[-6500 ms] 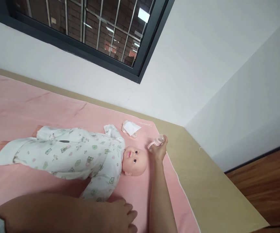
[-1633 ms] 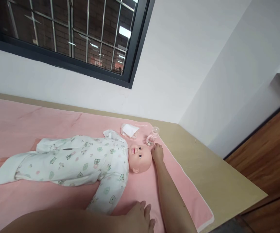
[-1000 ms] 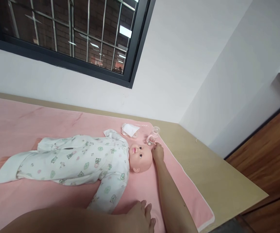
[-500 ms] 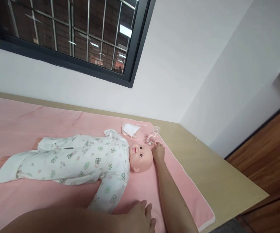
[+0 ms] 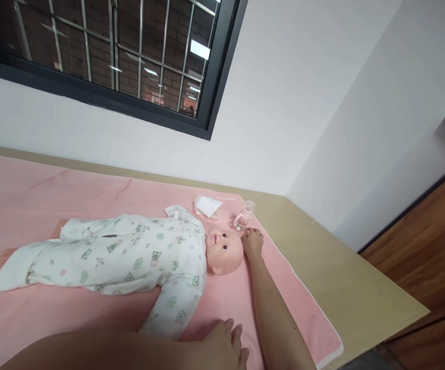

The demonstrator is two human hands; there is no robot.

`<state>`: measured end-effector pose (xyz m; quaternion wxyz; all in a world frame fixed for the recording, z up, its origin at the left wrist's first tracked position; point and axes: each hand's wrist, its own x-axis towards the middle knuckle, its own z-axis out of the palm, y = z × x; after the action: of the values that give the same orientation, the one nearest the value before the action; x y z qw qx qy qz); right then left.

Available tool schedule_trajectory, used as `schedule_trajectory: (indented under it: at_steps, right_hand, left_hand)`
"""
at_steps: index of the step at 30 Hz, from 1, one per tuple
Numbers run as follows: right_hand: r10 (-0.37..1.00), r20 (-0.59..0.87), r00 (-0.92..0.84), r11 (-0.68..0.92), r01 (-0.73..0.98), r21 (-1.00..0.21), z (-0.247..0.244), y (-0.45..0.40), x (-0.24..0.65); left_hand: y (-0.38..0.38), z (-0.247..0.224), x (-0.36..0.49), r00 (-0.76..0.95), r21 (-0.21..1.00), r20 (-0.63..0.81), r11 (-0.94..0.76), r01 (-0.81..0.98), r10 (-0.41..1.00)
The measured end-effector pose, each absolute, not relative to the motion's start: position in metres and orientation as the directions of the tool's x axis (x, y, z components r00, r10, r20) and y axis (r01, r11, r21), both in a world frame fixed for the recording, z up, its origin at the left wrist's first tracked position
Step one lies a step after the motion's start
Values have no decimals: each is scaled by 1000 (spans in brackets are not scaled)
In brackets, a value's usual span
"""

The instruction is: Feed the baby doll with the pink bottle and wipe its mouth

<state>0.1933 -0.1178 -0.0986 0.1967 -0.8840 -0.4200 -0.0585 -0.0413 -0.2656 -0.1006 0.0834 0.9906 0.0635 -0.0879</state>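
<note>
A baby doll (image 5: 224,251) in white pajamas (image 5: 118,257) with a green and pink bear print lies on its back on a pink mat (image 5: 25,195). Beside the top of its head, my right hand (image 5: 252,240) rests on the mat, fingers loosely bent and apart, holding nothing. Just beyond those fingers stands a small pink baby bottle (image 5: 241,218) with a clear cap. My left hand (image 5: 224,345) lies on the mat below the doll's head, fingers spread and holding nothing. My left forearm covers the end of the doll's near sleeve.
A clear packet (image 5: 209,206) with a white paper on it lies above the doll's shoulder. The mat covers part of a light wooden surface (image 5: 322,272) that meets a white wall (image 5: 268,103). A dark-framed window (image 5: 202,123) with bars is above. Brown wood panels (image 5: 430,246) stand at the right.
</note>
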Motion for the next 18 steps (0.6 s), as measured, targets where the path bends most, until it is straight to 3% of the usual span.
schedule_trajectory:
  at_steps: [5, 18]
  right_hand:
    - [729, 252, 636, -572, 769, -285, -97, -118, 191]
    - [732, 239, 638, -579, 768, -273, -96, -119, 190]
  left_hand:
    - [-264, -110, -40, 983, 161, -135, -977, 143, 121]
    - [-265, -123, -36, 963, 345, -157, -902, 261, 219]
